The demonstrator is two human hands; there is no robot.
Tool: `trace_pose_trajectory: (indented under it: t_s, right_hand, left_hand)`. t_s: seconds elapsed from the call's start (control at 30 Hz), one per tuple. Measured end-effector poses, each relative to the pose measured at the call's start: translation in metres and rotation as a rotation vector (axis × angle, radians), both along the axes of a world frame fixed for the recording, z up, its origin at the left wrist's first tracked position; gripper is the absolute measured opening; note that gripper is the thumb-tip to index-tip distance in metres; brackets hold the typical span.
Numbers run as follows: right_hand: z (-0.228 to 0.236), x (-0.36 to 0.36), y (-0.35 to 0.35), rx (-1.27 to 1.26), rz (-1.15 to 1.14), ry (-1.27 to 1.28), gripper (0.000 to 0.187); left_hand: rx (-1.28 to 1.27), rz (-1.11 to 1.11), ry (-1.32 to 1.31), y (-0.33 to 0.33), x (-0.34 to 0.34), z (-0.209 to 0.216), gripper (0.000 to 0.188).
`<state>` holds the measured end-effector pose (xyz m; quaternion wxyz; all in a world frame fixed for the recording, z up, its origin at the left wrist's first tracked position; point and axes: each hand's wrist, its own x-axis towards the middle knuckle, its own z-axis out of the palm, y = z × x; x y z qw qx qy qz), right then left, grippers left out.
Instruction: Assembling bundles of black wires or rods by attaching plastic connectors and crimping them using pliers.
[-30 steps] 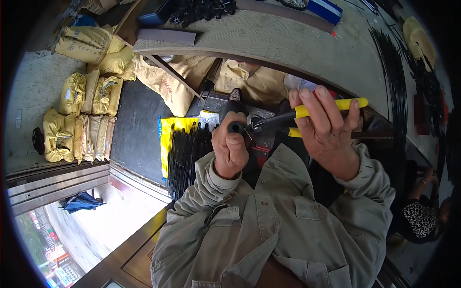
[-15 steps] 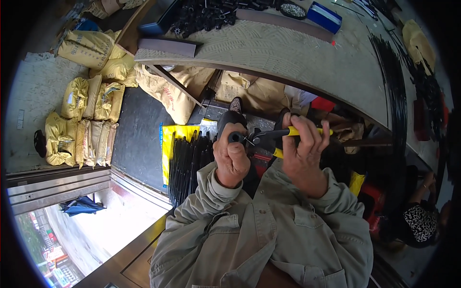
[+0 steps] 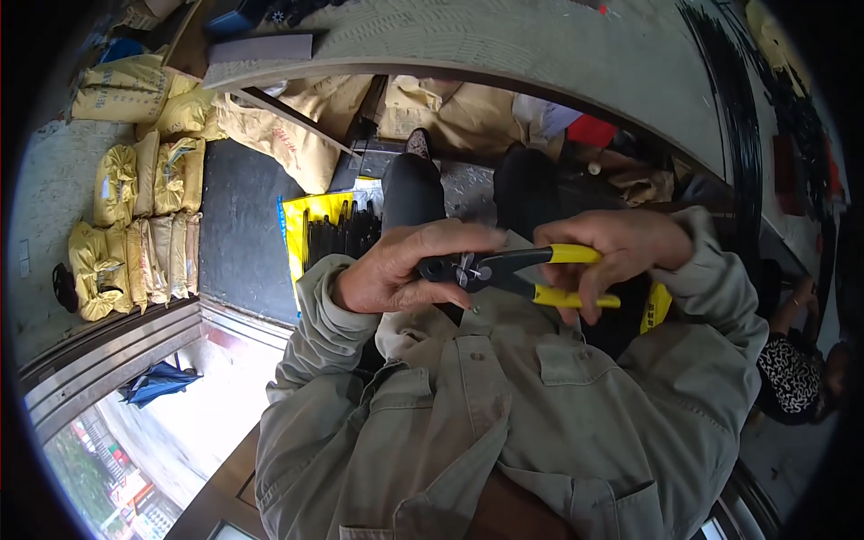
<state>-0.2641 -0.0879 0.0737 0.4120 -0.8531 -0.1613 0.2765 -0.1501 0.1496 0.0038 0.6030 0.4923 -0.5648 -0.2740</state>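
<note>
My left hand (image 3: 405,265) is closed round a small black round part (image 3: 437,267), its fingers and thumb on either side of it. From the right, the metal jaws of the pliers (image 3: 517,261) with yellow handles reach to that part; whether they grip anything is too small to tell. My right hand (image 3: 621,256) has its fingers round the handles, which stand spread apart. A tiny metallic bit (image 3: 474,309) shows just below my left thumb. Both hands are over my lap, in front of the grey-green jacket.
A bundle of black rods (image 3: 342,236) lies on a yellow bag beside my left knee. Ahead runs a worktable (image 3: 504,49), with sacks (image 3: 450,108) beneath it. Stacked yellow sacks (image 3: 135,252) stand at left. Another person (image 3: 792,378) sits at far right.
The pliers have swung from upper right to nearly level and come down closer to my body. Both hands moved lower, the right one outward. The view has shifted.
</note>
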Motion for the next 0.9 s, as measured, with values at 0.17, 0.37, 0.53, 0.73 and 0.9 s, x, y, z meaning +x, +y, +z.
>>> trace_pose_trajectory:
  t_s: [0.17,0.37,0.53,0.73,0.9]
  right_hand:
    - [-0.019,-0.014,0.015,-0.228,-0.165,-0.771,0.055]
    - [-0.010,-0.017,-0.008,0.012,-0.018,0.023,0.064]
    - [-0.016,-0.016,0.000,0.165,-0.120,0.047,0.063]
    - [-0.017,-0.030,-0.005,-0.123,-0.038,-0.279,0.063]
    - [-0.025,-0.004,-0.019,0.512,-0.149,0.729,0.056]
  left_hand:
    - [-0.078,0.252,-0.206,-0.005,-0.014,-0.010,0.063]
    - [-0.011,0.093,-0.011,-0.011,-0.007,-0.005,0.062]
    - [-0.043,0.069,-0.107,-0.011,-0.007,-0.012,0.062]
    - [0.054,0.113,0.084,-0.009,-0.009,-0.007,0.061]
    - [-0.046,-0.021,-0.019,-0.012,-0.002,-0.010,0.059]
